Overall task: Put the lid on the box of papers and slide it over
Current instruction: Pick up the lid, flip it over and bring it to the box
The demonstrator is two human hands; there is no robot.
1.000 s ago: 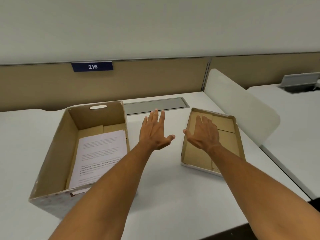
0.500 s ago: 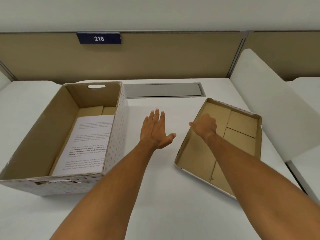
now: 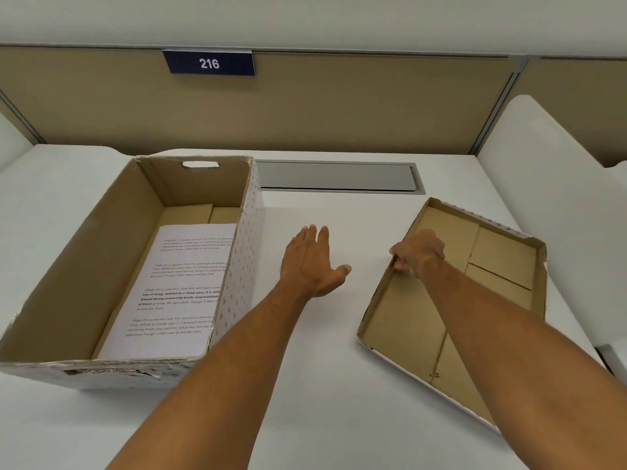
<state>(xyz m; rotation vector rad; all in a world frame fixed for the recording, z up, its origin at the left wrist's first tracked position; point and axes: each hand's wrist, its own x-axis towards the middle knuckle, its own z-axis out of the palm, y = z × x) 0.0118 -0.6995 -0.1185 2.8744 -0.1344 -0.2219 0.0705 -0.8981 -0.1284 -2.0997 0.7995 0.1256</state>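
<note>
An open cardboard box (image 3: 57, 266) with a dotted white outside stands on the left of the white desk, printed papers (image 3: 176, 286) lying flat inside it. Its lid (image 3: 502, 262) lies upside down on the right, brown inside facing up. My right hand (image 3: 417, 252) grips the lid's left rim, fingers curled over the edge. Between box and lid, my left hand (image 3: 312, 259) hovers over the desk with fingers spread and nothing in it.
A grey cable hatch (image 3: 339, 176) is set into the desk behind the box and lid. A tan partition with a blue sign reading 216 (image 3: 208, 62) closes the back. A white side divider (image 3: 549, 184) rises on the right.
My right hand went from hovering open over the lid to closing on its left rim. The view tilted down and shifted left. My left hand stayed open.
</note>
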